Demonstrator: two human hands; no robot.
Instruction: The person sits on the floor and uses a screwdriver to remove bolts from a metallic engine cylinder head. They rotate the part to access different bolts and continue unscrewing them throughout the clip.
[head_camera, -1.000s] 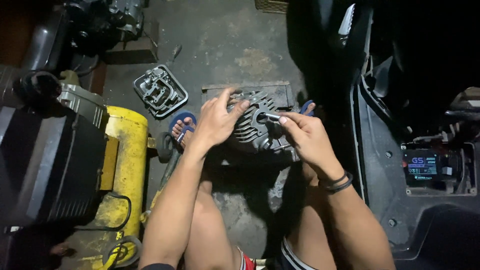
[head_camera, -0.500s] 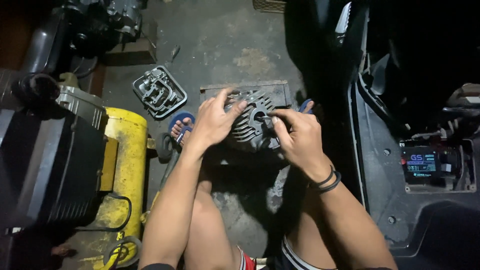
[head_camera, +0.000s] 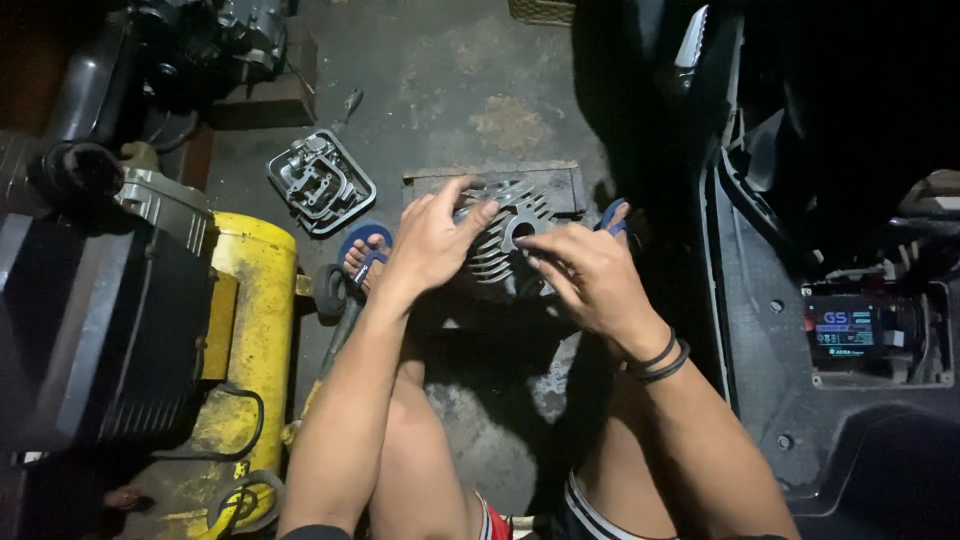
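Note:
A grey finned metal engine cylinder head (head_camera: 507, 232) rests on a flat metal block on the concrete floor between my feet. My left hand (head_camera: 432, 240) lies over its left side, fingers spread across the fins. My right hand (head_camera: 592, 275) presses on its right side, with fingertips pinched close to the round centre hole; whatever small part they hold is hidden. Black bands circle my right wrist. Both feet wear blue sandals (head_camera: 362, 245), one on each side of the head.
A grey metal engine cover (head_camera: 321, 182) lies on the floor to the upper left. A yellow tank (head_camera: 240, 340) and a black machine (head_camera: 100, 320) stand at left. Dark scooter bodywork with an exposed battery (head_camera: 850, 330) fills the right side.
My right hand has shifted down and left over the cylinder head's centre hole. The small shiny part seen between its fingers earlier no longer shows. My left hand stays in place.

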